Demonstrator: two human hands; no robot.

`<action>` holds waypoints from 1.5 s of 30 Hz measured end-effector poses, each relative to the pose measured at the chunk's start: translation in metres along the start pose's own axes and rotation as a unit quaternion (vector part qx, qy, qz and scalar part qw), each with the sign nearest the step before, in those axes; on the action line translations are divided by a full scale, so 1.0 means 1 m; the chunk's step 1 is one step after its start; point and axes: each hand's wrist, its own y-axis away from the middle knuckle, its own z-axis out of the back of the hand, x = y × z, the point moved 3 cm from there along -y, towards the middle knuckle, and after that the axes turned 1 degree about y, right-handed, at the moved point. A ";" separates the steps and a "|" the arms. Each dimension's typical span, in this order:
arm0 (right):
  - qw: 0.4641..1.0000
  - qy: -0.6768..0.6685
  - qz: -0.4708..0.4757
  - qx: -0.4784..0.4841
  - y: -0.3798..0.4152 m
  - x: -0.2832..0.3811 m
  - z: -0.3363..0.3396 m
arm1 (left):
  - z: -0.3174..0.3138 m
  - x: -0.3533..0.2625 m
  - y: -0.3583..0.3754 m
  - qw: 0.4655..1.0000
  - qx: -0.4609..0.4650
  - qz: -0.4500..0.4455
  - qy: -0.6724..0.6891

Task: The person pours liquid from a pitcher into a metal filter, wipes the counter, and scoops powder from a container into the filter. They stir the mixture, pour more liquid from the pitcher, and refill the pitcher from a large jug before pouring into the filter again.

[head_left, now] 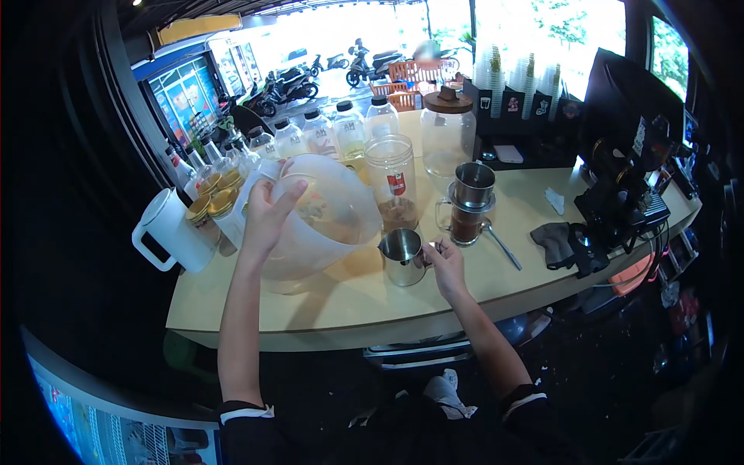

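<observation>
My left hand (271,209) grips the rim and handle side of a large translucent plastic pitcher (310,244), which is tilted with its mouth toward the right. My right hand (445,265) is closed on the handle of a small steel cup (403,260), held upright at the counter's front part. Just behind the cup stands a clear jar (394,182) with brown contents and a red label. To its right, a metal drip filter (473,184) sits on a glass mug (466,225) of brown liquid, with a spoon (504,246) beside it.
White jug (172,231) at the left end of the counter (372,310), near gold-lidded jars (200,208). Capped bottles (319,133) line the back, beside a wooden-lidded jar (448,139). Dark cloths (570,246) and a black machine (620,186) are at right.
</observation>
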 end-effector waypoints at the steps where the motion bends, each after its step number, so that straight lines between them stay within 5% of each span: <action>1: 1.000 0.020 0.020 -0.012 -0.001 0.001 0.004 | -0.005 0.001 0.000 0.999 0.009 -0.003 -0.040; 23: 0.996 0.030 0.005 -0.085 -0.003 0.007 0.018 | -0.050 0.006 -0.001 0.992 0.063 0.005 -0.105; 31: 0.990 0.116 0.019 0.083 -0.015 0.021 0.030 | -0.048 0.009 -0.008 0.990 0.070 -0.003 -0.124; 45: 0.979 0.177 -0.003 0.104 -0.020 0.024 0.031 | -0.047 0.005 -0.009 0.974 0.068 0.035 -0.215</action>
